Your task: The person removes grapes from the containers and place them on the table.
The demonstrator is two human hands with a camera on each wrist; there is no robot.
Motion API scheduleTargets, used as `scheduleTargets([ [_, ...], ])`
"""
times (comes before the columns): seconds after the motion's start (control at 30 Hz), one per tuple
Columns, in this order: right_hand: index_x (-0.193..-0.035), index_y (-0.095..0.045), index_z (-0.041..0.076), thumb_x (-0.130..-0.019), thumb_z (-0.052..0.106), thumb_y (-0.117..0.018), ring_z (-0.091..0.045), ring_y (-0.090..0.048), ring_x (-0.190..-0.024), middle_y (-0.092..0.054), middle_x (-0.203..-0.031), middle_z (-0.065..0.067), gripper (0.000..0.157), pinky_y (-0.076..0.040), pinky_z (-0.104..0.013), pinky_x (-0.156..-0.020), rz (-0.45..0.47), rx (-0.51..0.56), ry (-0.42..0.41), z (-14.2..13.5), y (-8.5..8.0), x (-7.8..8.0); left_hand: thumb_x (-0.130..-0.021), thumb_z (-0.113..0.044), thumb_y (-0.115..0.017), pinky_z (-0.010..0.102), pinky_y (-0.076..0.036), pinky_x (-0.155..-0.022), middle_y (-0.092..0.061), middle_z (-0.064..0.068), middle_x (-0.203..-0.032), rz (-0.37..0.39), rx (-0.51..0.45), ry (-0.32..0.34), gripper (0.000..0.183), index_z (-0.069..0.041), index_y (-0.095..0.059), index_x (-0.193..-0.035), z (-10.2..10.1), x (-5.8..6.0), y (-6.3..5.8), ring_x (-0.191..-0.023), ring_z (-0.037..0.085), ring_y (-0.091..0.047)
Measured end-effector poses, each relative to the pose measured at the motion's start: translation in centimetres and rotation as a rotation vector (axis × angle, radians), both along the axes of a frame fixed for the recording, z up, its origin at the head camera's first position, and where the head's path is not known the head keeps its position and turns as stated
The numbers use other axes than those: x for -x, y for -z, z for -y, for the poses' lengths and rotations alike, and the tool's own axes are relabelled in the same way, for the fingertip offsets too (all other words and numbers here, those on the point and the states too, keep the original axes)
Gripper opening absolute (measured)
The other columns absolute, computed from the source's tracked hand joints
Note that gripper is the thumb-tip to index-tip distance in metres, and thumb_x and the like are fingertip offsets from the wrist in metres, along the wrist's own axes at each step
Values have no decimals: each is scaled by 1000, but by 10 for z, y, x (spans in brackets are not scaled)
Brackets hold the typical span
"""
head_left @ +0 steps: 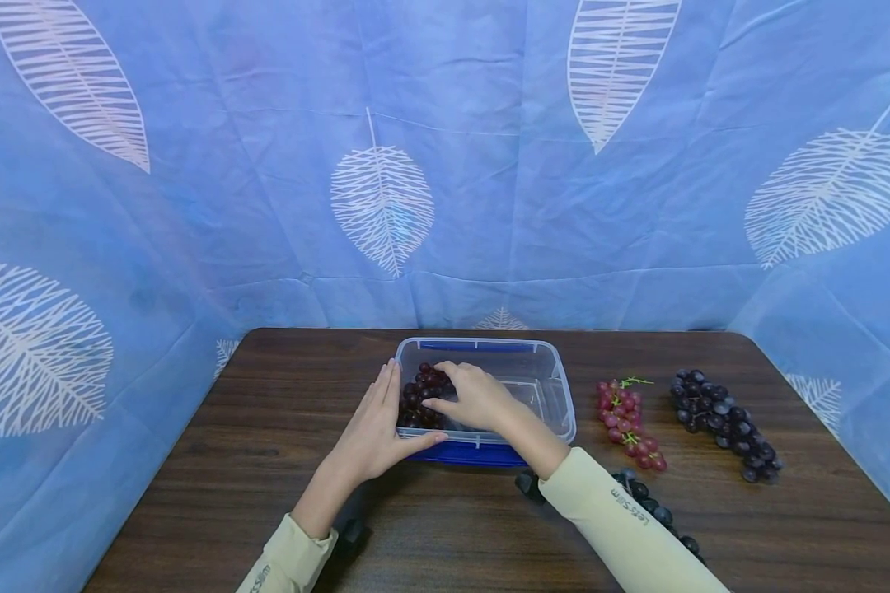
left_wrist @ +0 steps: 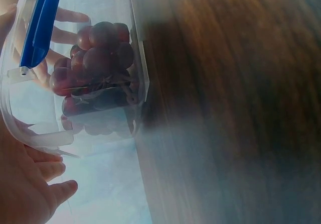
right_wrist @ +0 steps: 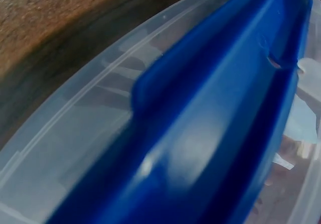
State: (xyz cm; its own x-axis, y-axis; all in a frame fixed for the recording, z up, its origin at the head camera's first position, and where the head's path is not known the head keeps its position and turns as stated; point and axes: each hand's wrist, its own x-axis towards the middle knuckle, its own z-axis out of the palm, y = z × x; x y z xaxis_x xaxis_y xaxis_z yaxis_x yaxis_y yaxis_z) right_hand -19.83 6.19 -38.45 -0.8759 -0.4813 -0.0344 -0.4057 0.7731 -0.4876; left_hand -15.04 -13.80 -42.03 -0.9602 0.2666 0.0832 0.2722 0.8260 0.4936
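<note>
A clear plastic food container (head_left: 568, 412) with blue clip latches (head_left: 463, 453) stands near the table's far edge. Dark red grapes (head_left: 413, 405) lie bunched at its left end, and the left wrist view shows them through the clear wall. Along the outside of the left wall my left hand (head_left: 371, 436) rests with straight fingers, its thumb stretched across the front rim. My right hand (head_left: 482, 401) reaches inside, thumb and index finger spread apart beside the grapes. In the right wrist view a blue latch (right_wrist: 200, 128) fills the middle and hides that hand's fingers.
Right of the container lie a red grape bunch (head_left: 626, 420) and a black bunch (head_left: 727, 424). Another dark bunch (head_left: 660, 515) is partly covered by the right sleeve (head_left: 623, 519). Blue leaf-patterned cloth (head_left: 460, 214) hangs behind the brown wooden table (head_left: 215, 494).
</note>
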Motion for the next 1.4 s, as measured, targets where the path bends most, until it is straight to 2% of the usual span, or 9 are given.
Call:
scheduleTargets([
  [0.33,-155,-52,3,-102,40,-71,-41,-60,-133,-61,-144,-26,67,-52,-59,-107,16,6,-26,16,8,4,-91,-74,-68,59,-18,-129,2,20,-176,2,-17,17,127,0,1,-168,2,0,2,-163,39,-8],
  [0.67,-157,-49,4,-103,40,-70,-42,-53,-141,-53,-153,-27,68,-47,-59,-112,49,-3,-40,29,11,7,-92,-72,-67,57,-16,-130,3,20,-176,6,-9,35,125,1,1,-167,3,1,2,-164,37,-6],
  [1.13,-160,-48,13,-98,47,-75,-47,-43,-148,-39,-164,-27,75,-44,-65,-114,70,-46,-95,31,11,12,-92,-73,-67,57,-15,-130,4,19,-176,25,-24,31,126,1,2,-167,2,0,0,-164,35,-3],
  [1.27,-156,-54,14,-97,47,-75,-48,-43,-148,-40,-164,-26,71,-43,-66,-114,78,-56,-89,31,11,12,-92,-74,-66,57,-14,-130,5,18,-176,29,-29,32,126,0,2,-167,3,0,0,-164,35,-3],
  [1.4,-152,-60,16,-100,44,-72,-50,-42,-148,-40,-164,-25,59,-43,-67,-114,89,-84,-83,32,12,13,-92,-74,-66,58,-16,-130,5,19,-176,24,-24,31,126,0,2,-167,3,1,0,-164,37,-4],
])
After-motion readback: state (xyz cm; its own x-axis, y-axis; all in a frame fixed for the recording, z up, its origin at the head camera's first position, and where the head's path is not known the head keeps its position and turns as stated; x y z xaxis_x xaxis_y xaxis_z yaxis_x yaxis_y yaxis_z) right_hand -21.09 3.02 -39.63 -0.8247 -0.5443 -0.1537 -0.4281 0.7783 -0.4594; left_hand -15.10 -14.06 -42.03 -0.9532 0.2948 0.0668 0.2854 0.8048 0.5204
